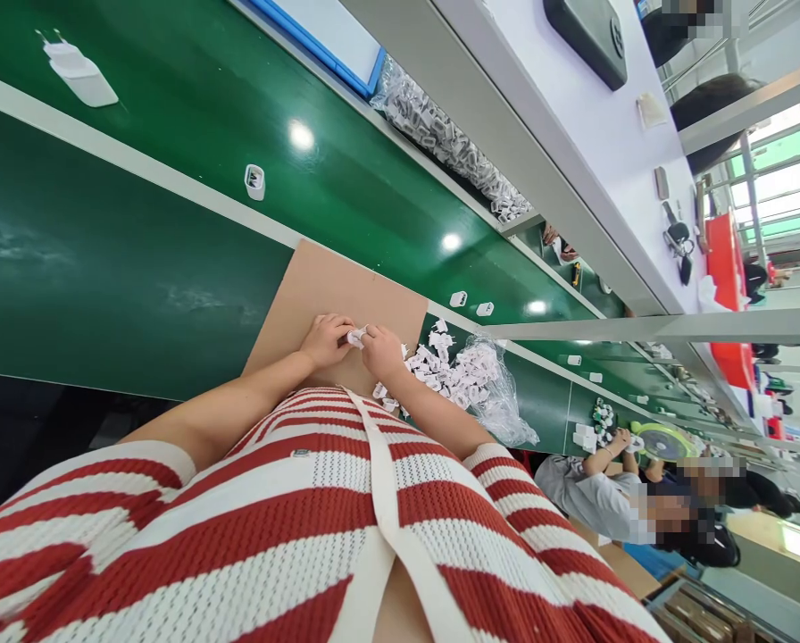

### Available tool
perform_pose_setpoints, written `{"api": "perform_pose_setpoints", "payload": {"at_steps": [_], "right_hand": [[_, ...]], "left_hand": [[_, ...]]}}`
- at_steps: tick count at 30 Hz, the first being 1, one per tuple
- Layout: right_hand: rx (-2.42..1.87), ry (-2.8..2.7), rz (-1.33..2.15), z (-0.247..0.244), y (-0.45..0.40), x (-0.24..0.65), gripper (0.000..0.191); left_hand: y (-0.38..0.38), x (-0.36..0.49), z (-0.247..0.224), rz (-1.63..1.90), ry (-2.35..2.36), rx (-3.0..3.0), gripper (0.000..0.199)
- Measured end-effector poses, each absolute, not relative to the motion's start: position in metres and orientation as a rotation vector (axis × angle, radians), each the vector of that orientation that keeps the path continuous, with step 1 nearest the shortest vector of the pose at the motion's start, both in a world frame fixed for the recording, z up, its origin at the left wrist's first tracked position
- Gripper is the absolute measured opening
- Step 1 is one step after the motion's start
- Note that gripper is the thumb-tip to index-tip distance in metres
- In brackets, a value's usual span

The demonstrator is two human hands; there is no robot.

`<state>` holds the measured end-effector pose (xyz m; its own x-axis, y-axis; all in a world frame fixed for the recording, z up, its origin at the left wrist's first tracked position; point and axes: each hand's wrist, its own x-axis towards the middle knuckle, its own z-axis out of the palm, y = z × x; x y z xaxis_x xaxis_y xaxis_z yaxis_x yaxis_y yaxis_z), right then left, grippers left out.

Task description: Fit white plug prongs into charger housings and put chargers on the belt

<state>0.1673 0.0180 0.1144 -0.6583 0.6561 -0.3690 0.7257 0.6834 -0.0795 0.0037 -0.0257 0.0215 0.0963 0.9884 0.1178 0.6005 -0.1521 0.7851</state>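
Over a brown cardboard sheet [306, 295], my two hands meet around a small white plastic part [355, 338]. My left hand [327, 340] has its fingers closed on the part's one side, and my right hand [382, 351] pinches it from the other. Fingers cover much of the part, so its details are hidden. Beside my right forearm lies a heap of small white plastic parts [440, 366], some in a clear plastic bag [507, 415].
On the green conveyor belt [373, 210] sit white pieces, including a two-pin plug adapter [82, 73] and a white casing [254, 182]. A metal shelf frame rises beyond it, near bagged parts [440, 134]. Co-workers sit at right, near a green fan [661, 442].
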Motion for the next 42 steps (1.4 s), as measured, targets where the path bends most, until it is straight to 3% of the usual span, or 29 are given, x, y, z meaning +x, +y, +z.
{"api": "perform_pose_setpoints", "payload": {"at_steps": [27,33,37,42], "right_hand": [[1.204,2.530,-0.358,0.103,0.021,0.162,0.027],[1.409,2.664,-0.625,0.093,0.013,0.177,0.030],[1.965,2.746,-0.727,0.078,-0.019,0.213,0.061],[2.257,2.309,-0.493,0.063,-0.048,0.251,0.044]], "left_hand": [[-0.027,0.005,0.021,0.863,1.543,1.833,0.024],[-0.024,0.004,0.026,0.817,1.563,1.751,0.024],[0.004,-0.012,0.036,0.800,1.635,1.722,0.024],[0.080,-0.059,0.051,0.821,1.848,1.590,0.032]]}}
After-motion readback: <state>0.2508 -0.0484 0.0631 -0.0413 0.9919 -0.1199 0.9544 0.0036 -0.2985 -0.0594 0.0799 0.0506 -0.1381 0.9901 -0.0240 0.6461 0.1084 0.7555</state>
